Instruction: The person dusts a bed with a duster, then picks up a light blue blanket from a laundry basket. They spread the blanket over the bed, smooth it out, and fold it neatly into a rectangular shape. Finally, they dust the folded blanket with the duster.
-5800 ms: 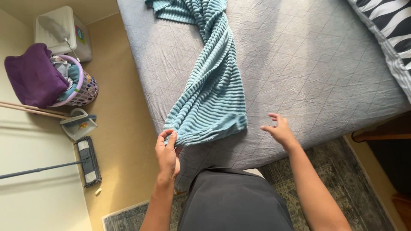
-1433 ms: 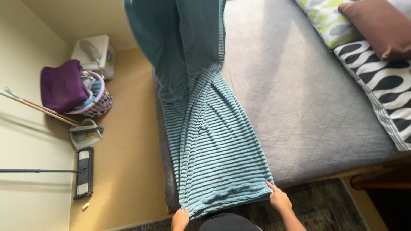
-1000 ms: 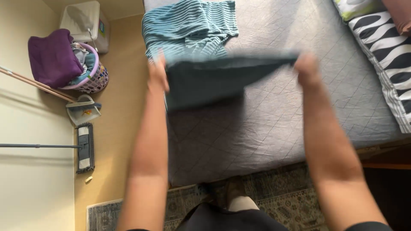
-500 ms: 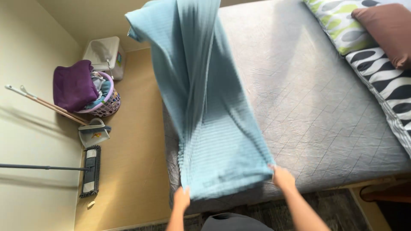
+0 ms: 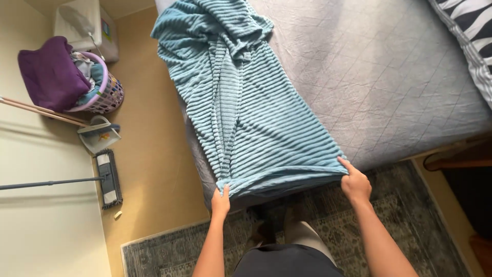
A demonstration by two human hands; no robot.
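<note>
Gripping the near corners of a ribbed teal blanket [image 5: 251,113] spread along the grey bed [image 5: 389,77], the left hand [image 5: 221,201] and right hand [image 5: 355,183] each pinch its edge.

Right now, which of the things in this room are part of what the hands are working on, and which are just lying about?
In hand:
left hand
right hand
teal ribbed blanket, held at its near corners
grey quilted bed under it

Lying about:
laundry basket
purple cloth
dustpan
flat mop
patterned rug
striped pillow
</note>
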